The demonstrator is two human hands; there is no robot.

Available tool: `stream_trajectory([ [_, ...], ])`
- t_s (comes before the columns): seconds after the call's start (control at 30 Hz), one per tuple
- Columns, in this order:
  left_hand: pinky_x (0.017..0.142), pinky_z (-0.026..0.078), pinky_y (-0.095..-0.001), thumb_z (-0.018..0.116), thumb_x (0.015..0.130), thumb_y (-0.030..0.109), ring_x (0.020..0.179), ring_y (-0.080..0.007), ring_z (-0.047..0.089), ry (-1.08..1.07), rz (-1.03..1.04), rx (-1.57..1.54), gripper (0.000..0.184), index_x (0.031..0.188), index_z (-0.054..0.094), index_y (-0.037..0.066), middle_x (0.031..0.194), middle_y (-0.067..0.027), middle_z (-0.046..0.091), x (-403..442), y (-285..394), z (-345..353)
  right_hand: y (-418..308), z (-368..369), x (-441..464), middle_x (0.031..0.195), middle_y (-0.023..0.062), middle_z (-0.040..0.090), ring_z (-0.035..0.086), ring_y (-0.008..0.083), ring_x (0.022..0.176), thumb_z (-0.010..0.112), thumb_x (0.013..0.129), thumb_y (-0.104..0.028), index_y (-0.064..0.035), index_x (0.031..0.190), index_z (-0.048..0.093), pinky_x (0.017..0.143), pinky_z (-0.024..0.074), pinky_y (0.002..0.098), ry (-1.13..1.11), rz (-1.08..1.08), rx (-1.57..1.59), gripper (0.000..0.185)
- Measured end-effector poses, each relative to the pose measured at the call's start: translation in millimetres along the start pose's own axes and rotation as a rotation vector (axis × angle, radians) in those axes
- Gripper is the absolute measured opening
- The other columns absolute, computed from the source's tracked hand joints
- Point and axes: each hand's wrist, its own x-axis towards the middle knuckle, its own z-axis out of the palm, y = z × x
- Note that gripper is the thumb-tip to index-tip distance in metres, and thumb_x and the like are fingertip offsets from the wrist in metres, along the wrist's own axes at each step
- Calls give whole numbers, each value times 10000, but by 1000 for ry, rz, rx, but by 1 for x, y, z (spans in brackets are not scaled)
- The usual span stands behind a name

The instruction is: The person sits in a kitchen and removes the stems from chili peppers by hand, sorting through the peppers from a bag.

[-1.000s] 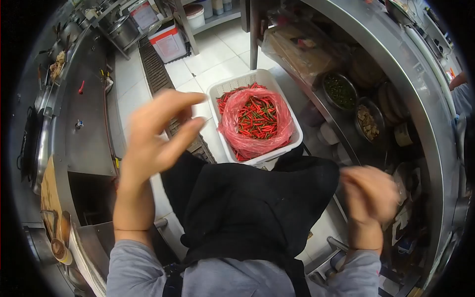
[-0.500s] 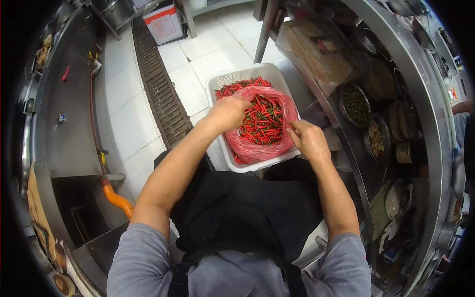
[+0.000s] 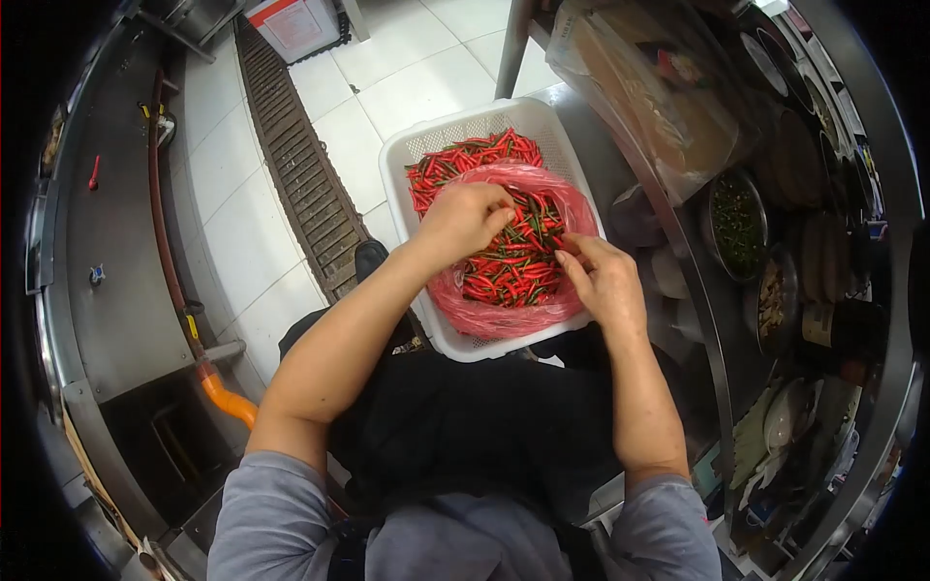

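Observation:
Many small red and green chili peppers [image 3: 513,276] fill an open pink plastic bag [image 3: 465,317], its rim spread wide. The bag sits in a white perforated plastic basket [image 3: 570,143], with more loose chili peppers [image 3: 477,158] behind it. My left hand [image 3: 469,219] reaches over the bag's left side, its fingers curled together above the chilies; what they pinch is hidden. My right hand [image 3: 605,279] is at the bag's right side. Its thumb and forefinger close around a chili pepper at the edge of the heap.
The basket stands low in front of my black apron [image 3: 484,426]. On the right, a steel shelf holds a bowl of chopped green pieces [image 3: 736,225] and a bagged brown item [image 3: 649,97]. A floor drain grate [image 3: 295,160] and steel counter [image 3: 121,261] lie left.
Both hands have moved from the bag's rim inward over the chilies. The view has shifted slightly, and the basket appears a little larger and further left.

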Motion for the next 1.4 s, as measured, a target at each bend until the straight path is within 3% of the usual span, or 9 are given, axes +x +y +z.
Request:
stream_trajectory([
  [0.03,603,472,-267,683,868,181,631,-106,576,-52,-186,-240,141,928,669,55,743,-33,637,2,10,-3,-2,0,0,891,133,671,656,310,745,687,834,-186,-35,1021,673,690,517,394,19,-15,26,241],
  [0.17,581,458,-218,661,900,178,650,-64,563,-135,-296,-723,181,957,649,6,760,0,629,-2,21,9,-11,-2,-8,905,156,667,654,324,749,701,831,-202,-19,1039,666,678,514,398,34,-43,124,280],
  [0.4,530,368,-208,659,910,203,631,-52,538,-85,-307,-768,159,940,643,47,739,14,604,-18,35,28,-6,2,-15,862,183,671,655,358,783,659,832,-113,-11,923,682,691,511,414,20,-4,237,139],
  [0.6,555,405,-211,658,904,168,598,-51,521,-85,-345,-787,136,871,633,39,725,15,601,-20,40,26,0,10,-14,868,181,676,662,334,767,632,858,-116,-7,966,676,687,513,382,27,-36,245,160],
  [0.73,429,275,-187,653,913,208,527,-37,476,-84,-405,-820,162,837,609,71,655,-12,597,-19,41,22,-2,12,-14,866,178,666,654,344,778,625,861,-112,-1,955,663,688,513,393,30,-59,255,150],
  [1.0,424,312,-197,648,909,263,527,-63,520,-212,-582,-1055,223,786,591,85,675,-11,585,-16,27,8,-13,11,-20,875,110,647,650,306,744,632,823,-22,-41,996,647,622,527,379,-10,-411,96,175],
  [1.27,439,345,-193,559,930,205,614,-98,578,-101,-522,-1067,153,918,575,53,770,-32,588,-6,28,-8,-14,-107,-23,797,107,673,641,174,678,688,805,-31,-2,898,692,625,492,289,788,135,166,97],
  [1.33,444,383,-200,555,929,207,640,-103,605,-102,-508,-1112,132,898,575,80,780,-26,593,-10,31,-9,2,-136,-17,895,111,675,643,211,761,685,803,-38,-15,934,692,701,487,295,701,97,-278,133],
  [1.4,468,407,-213,526,935,211,672,-122,616,-97,-507,-1112,135,901,565,86,820,-36,599,-11,31,-11,-1,-146,-14,920,115,668,646,233,805,686,802,-39,-20,925,693,712,493,296,631,173,-296,125],
])
